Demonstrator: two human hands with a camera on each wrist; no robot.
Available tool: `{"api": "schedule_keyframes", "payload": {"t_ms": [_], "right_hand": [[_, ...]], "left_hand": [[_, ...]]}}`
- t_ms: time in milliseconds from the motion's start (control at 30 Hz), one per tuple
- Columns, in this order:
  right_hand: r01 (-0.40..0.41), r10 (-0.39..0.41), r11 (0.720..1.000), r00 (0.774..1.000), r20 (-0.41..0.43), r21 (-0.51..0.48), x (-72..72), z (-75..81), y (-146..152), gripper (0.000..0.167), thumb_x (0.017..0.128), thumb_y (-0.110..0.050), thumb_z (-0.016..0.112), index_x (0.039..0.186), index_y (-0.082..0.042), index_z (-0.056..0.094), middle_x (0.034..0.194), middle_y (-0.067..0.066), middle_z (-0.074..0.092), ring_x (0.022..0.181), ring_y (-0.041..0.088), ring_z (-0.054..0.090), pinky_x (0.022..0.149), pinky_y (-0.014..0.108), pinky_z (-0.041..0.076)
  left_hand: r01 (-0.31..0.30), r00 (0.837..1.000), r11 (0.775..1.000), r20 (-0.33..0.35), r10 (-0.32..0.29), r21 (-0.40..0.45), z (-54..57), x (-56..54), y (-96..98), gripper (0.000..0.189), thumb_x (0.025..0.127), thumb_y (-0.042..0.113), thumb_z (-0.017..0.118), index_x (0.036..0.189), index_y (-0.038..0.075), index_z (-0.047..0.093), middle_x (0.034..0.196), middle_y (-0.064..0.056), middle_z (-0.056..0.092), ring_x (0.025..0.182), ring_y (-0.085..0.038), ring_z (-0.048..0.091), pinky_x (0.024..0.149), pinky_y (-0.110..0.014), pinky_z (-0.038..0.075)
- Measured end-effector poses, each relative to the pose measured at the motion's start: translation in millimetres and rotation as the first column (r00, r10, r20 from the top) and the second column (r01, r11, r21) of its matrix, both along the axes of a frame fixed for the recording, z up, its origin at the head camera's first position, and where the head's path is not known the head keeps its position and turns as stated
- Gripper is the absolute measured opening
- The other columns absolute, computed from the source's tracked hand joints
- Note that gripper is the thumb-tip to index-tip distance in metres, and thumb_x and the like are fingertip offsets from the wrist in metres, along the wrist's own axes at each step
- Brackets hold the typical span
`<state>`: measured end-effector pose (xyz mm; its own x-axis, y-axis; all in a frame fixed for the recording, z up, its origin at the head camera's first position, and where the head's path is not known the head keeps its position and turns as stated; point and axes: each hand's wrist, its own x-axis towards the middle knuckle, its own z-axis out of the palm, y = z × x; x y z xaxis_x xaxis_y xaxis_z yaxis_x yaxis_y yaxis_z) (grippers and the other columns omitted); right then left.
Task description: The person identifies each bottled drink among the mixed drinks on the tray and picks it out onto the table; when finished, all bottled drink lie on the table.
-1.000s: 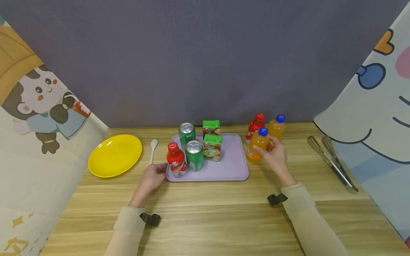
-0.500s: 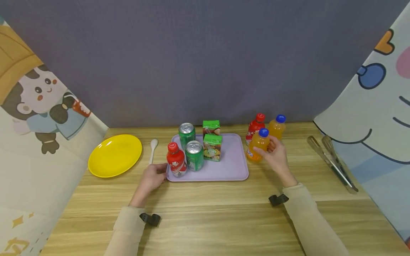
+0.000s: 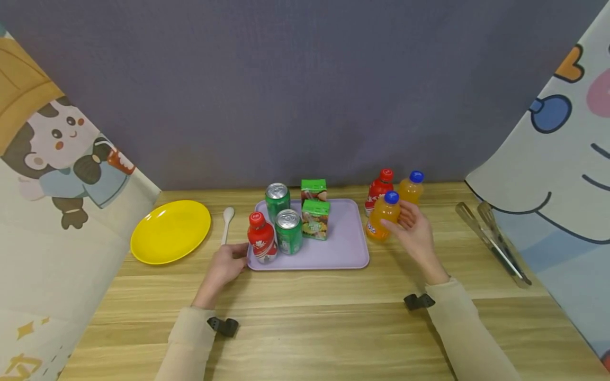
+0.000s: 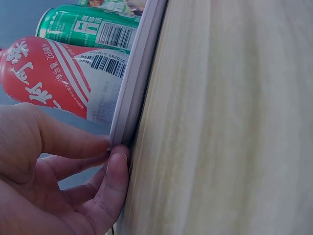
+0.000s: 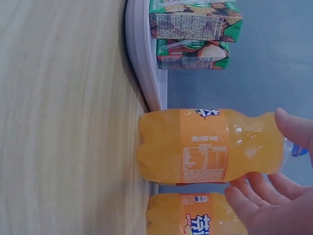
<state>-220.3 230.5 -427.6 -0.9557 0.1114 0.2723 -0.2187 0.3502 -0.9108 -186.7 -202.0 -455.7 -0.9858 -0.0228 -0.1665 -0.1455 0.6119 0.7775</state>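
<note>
My left hand (image 3: 230, 263) pinches the left rim of a lilac tray (image 3: 340, 248) between thumb and fingers; the left wrist view shows the grip at the tray's edge. On the tray stand a red bottle (image 3: 262, 241), two green cans (image 3: 288, 235) and two green juice boxes (image 3: 315, 222). My right hand (image 3: 415, 233) is loosely spread around the upper part of an orange soda bottle (image 5: 205, 147), with thumb and fingers apart at its shoulder. That bottle stands upright on the table beside the tray's right edge. Close behind are another orange soda bottle (image 3: 411, 189) and a red bottle (image 3: 378, 193).
A yellow plate (image 3: 170, 233) lies at the left, with a white spoon (image 3: 227, 219) between it and the tray. Metal tongs (image 3: 493, 243) lie on the far right of the wooden table (image 3: 310, 328). A grey backdrop (image 3: 305, 95) rises behind the table.
My right hand has drawn back slightly to the right and its fingers have loosened around the orange soda bottle, which has hardly moved. The left hand keeps its place on the tray rim.
</note>
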Motion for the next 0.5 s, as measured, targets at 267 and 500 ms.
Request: {"api": "schedule_keyframes", "payload": {"t_ms": [267, 500], "right_hand": [[0.035, -0.031, 0.998, 0.997, -0.074, 0.055, 11.4, 7.5, -2, 0.055, 0.083, -0.008, 0.073, 0.129, 0.009, 0.046, 0.126, 0.024, 0.054, 0.109, 0.035, 0.055, 0.092, 0.045, 0.044], [0.096, -0.080, 0.988, 0.989, -0.127, 0.122, 23.3, 18.9, -10, 0.050, 0.082, -0.007, 0.074, 0.121, 0.009, 0.048, 0.117, 0.023, 0.057, 0.106, 0.037, 0.056, 0.090, 0.050, 0.044]], "left_hand": [[-0.003, 1.000, 1.000, 0.008, 0.002, 0.002, -0.2, 0.4, -0.3, 0.042, 0.086, 0.001, 0.060, 0.127, -0.005, 0.057, 0.117, -0.021, 0.061, 0.091, -0.027, 0.054, 0.069, -0.033, 0.050], [-0.001, 1.000, 1.000, -0.004, 0.001, -0.009, -1.2, 0.2, -1.1, 0.042, 0.085, 0.001, 0.060, 0.126, -0.004, 0.059, 0.116, -0.020, 0.062, 0.091, -0.027, 0.054, 0.070, -0.033, 0.049]]}}
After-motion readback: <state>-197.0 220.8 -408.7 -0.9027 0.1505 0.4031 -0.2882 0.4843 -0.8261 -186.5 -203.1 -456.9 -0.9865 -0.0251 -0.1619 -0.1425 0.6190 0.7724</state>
